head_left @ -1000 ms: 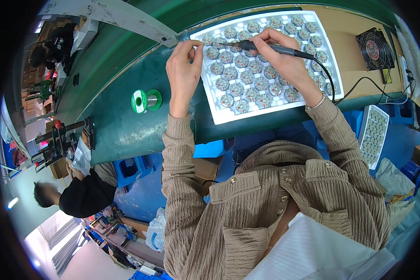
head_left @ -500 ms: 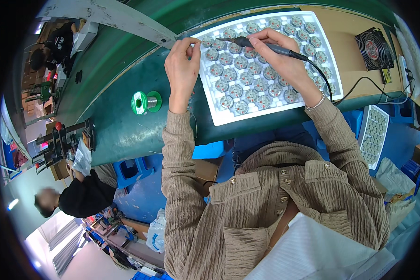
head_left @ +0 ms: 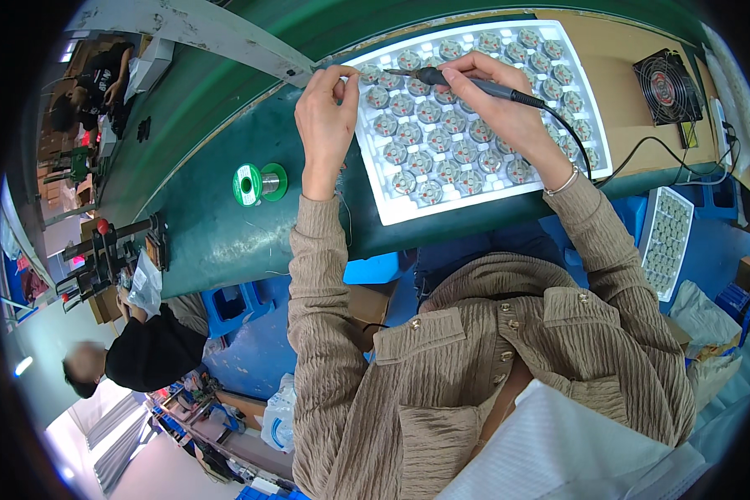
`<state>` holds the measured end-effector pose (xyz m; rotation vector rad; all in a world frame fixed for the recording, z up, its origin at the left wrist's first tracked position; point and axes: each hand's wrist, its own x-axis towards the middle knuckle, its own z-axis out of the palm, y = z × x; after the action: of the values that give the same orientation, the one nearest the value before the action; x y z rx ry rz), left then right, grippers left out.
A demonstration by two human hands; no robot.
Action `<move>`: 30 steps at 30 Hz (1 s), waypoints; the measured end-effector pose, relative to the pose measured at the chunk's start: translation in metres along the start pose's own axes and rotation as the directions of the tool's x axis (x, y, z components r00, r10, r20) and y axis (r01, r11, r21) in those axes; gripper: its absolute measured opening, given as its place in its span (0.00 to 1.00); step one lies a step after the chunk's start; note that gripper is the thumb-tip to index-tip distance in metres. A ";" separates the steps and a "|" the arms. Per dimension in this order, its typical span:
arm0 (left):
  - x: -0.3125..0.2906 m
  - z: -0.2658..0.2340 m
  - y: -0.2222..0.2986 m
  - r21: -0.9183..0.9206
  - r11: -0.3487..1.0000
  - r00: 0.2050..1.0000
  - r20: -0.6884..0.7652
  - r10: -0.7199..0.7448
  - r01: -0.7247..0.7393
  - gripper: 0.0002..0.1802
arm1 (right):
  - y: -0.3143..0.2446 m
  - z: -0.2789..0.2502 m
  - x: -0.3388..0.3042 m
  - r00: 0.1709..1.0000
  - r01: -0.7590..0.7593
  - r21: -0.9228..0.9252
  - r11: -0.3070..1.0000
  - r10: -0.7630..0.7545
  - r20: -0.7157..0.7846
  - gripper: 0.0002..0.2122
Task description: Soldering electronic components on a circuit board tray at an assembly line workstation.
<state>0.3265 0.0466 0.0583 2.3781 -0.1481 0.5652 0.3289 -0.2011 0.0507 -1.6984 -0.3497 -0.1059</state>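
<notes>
Currently a soldering iron [head_left: 496, 88] is sitting over the far-left corner of a white foam tray [head_left: 475, 200], its tip pointing at the round metal parts [head_left: 429, 112] there; whether it's touching one, can't tell. Right hand [head_left: 512, 108] is grasping the handle pen-style. Left hand [head_left: 325, 125] is hovering at that same corner, thumb and forefinger pinched together; can't tell what, if anything, they're holding.

Risk: the tip is aiming straight at the left fingertips, so a slip could be burning skin; a sagging tip could be melting foam, and the trailing cord [head_left: 571, 129] could be snagging parts.

Containers: the tray is holding rows of these parts in moulded pockets. A second white tray [head_left: 663, 294], lower right, is carrying similar rounds. A spool [head_left: 267, 182] wound with silvery wire is standing left on the green bench [head_left: 208, 225]. A black fan [head_left: 667, 87] is standing right, on cardboard [head_left: 608, 50].
</notes>
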 end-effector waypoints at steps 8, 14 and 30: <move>0.001 0.002 -0.002 0.011 1.000 1.000 -0.003 0.011 -0.011 0.03 | 0.002 0.002 0.000 1.000 0.015 0.011 1.000 -0.014 -0.014 0.09; 0.002 0.004 0.000 0.036 0.999 0.999 0.024 0.022 -0.022 0.03 | 0.001 0.000 0.000 1.000 0.009 -0.026 1.000 -0.009 0.008 0.10; 0.022 0.019 0.012 -0.055 0.998 0.996 0.083 -0.015 0.020 0.03 | -0.005 -0.026 0.008 0.997 0.025 0.040 0.999 -0.022 -0.068 0.08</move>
<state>0.3504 0.0268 0.0625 2.3465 -0.1770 0.4494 0.3379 -0.2245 0.0621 -1.6462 -0.3188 -0.1721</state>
